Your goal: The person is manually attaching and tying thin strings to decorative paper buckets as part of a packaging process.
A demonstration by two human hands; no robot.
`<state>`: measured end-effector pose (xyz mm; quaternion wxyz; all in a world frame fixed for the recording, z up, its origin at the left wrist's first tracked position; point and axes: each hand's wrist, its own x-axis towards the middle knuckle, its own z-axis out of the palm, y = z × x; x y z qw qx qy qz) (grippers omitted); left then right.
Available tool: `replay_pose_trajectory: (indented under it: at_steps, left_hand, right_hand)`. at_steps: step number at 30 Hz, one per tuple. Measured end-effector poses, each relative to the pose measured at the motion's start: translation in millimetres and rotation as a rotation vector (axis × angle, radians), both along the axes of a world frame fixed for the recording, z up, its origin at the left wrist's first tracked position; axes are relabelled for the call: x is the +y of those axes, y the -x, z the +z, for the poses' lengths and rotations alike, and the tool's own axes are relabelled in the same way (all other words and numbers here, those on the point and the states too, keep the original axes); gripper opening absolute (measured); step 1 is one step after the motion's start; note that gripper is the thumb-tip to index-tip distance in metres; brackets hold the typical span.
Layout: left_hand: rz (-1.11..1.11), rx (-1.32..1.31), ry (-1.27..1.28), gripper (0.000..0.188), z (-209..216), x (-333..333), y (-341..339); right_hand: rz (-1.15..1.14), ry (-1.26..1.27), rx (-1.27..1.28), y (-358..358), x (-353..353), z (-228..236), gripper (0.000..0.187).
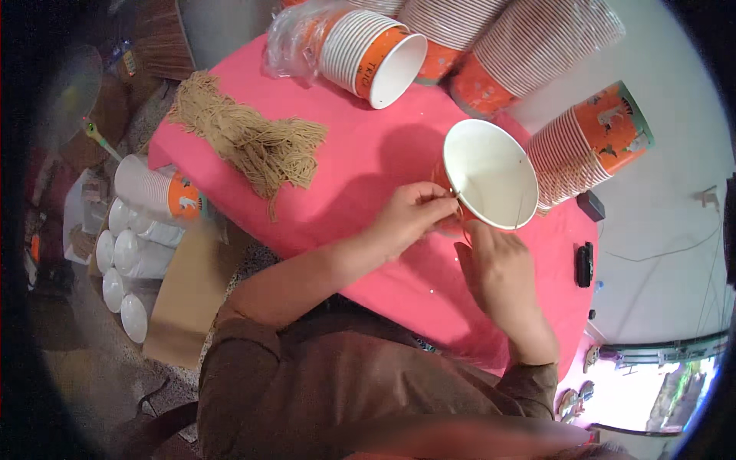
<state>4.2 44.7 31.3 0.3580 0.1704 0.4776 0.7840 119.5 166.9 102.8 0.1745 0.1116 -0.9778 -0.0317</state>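
An orange paper bucket [491, 172] with a white inside lies tilted, its mouth turned up toward me. My left hand [414, 218] is closed, thumb and forefinger pinching a thin cord [458, 196] at the left of the bucket's rim. Just below the rim my right hand [498, 264] is closed too, its fingertips pinched on the cord beside the bucket wall. The cord is thin, and its path between the fingers is partly hidden. A thin line, cord or hole edge, shows inside the bucket at its right.
A bundle of tan cords [245, 138] lies on the pink tablecloth [360, 146]. Nested paper buckets [360, 57] in plastic stand at the back. Another bucket stack [586, 142] with cords leans at the right. Black objects [585, 264] lie by the right edge. A cardboard box [188, 299] stands left, below.
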Motion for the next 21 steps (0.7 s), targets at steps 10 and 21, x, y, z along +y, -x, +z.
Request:
replay_pose_trajectory:
  at_steps: [10,21]
  left_hand:
    - [-0.205,-0.206,-0.078,0.014,-9.1,7.7,-0.8]
    - [-0.159,-0.275,-0.053,0.021,2.5,4.5,-10.7]
  right_hand:
    - [-0.06,-0.024,0.109,-9.3,5.9,-15.0,0.015]
    - [0.208,-0.069,0.159,-4.6,5.0,-30.6,0.023]
